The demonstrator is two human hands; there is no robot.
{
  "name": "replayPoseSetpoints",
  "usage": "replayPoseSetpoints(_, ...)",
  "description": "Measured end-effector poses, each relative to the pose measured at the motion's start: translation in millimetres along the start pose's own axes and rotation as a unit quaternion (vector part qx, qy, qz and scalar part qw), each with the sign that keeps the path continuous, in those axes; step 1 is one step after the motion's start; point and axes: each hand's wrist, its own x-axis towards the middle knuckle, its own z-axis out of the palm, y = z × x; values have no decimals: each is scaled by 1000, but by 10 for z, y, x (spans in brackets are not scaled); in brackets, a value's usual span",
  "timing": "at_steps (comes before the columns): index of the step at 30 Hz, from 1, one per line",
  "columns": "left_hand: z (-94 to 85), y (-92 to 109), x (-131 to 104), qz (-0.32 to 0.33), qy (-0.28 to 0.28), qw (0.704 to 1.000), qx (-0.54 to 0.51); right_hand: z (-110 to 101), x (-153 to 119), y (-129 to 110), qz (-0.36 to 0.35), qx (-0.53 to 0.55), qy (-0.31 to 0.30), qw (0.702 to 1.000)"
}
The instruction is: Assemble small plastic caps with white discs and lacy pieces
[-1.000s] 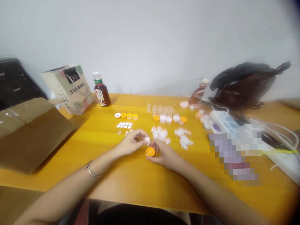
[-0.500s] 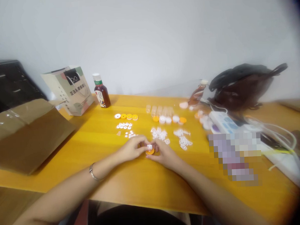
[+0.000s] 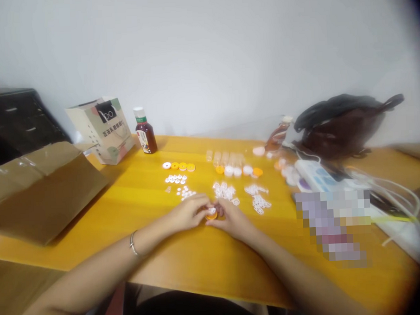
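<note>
Close to the table's front middle, my left hand [image 3: 191,213] and my right hand [image 3: 231,218] meet over a round orange cap [image 3: 211,217]. The right thumb and fingers grip the cap's side. A small white plastic piece [image 3: 212,210] sits on top of it, pinched by the left fingertips, which partly hide it. Just beyond the hands are small white discs [image 3: 186,193], white pegged pieces [image 3: 176,179] and white gear-like pieces [image 3: 224,191]. More white openwork pieces [image 3: 259,203] lie to the right.
Orange and white caps [image 3: 182,166] stand in rows before clear containers [image 3: 225,158]. An open cardboard box [image 3: 58,192], a paper bag [image 3: 115,134] and a sauce bottle [image 3: 145,135] stand left. A power strip [image 3: 315,176], cables and a dark bag [image 3: 341,128] occupy the right.
The view has tilted slightly, so everything sits a little lower. The white piece shows less between my fingers and looks closer to the orange cap. Both hands keep their hold.
</note>
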Motion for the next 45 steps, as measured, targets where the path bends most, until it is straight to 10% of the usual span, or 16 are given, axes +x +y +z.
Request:
replayPoseSetpoints(17,9,-22,-30,-42,0,999,-6,-12,-6,-9,-30,-33,6,999)
replayPoseSetpoints(28,-111,46,-6,-49,87,993,-56,-6,4,-117,119,373,-49,919)
replayPoseSetpoints(36,-427,-616,893,-83,141,983,79,-48,16,-110,162,403,-37,900)
replayPoseSetpoints(45,-214,-1152,1598,-119,129,981,83,-58,8,-130,182,420,-38,888)
